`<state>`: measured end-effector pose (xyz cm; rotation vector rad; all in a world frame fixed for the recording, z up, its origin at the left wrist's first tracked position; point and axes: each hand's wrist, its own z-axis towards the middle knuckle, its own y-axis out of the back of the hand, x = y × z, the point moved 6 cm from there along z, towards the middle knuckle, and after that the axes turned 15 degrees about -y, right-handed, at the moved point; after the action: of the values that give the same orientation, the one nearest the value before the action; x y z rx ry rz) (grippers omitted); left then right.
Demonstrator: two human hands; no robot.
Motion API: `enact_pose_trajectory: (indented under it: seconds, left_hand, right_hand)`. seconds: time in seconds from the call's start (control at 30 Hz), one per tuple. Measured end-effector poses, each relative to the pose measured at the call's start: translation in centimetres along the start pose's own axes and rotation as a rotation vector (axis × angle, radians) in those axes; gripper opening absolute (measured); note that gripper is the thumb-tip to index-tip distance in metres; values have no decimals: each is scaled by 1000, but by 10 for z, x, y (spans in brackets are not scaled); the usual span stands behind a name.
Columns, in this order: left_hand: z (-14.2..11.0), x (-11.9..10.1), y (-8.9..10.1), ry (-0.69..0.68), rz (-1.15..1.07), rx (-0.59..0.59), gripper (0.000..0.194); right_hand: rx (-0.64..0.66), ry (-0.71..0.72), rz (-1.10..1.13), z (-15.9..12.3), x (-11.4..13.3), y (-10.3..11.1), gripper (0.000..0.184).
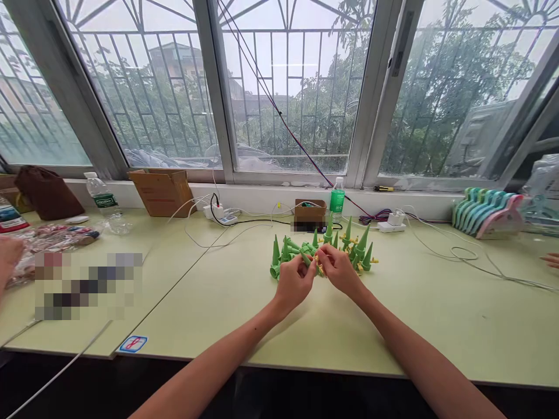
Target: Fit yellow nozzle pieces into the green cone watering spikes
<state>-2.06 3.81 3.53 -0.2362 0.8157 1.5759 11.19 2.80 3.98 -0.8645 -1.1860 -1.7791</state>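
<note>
Both hands meet over the near side of a cluster of green plastic watering spikes on the table. My left hand is closed around one green watering spike, its pointed end tilted up to the left. My right hand pinches a small yellow valve piece against the near end of that spike; fingers partly hide where they meet. Behind and right of my hands, several green spikes stand point up, some with yellow side pieces. Others lie on their sides at the left.
Behind the cluster are a small brown box, a green-labelled bottle and a power strip with cables. Colourful hangers stand at the right. Other people's hands show at the left edge and right edge.
</note>
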Motion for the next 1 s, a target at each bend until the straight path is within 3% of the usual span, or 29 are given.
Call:
enact_pose_trajectory:
  seconds: [0.27,0.67,1.0]
  left_hand:
    - [-1,1,-1,36,-50,15,23]
    - [-2,-7,-3,-94,50,69,21]
    - [0,-6,0,-16,-21,39,20]
  right_hand:
    - [5,-20,-19,1,-2,1,32]
    - [-97,7,-119,4,-6,4,49]
    - [-18,-3,-35,4,-4,0,43]
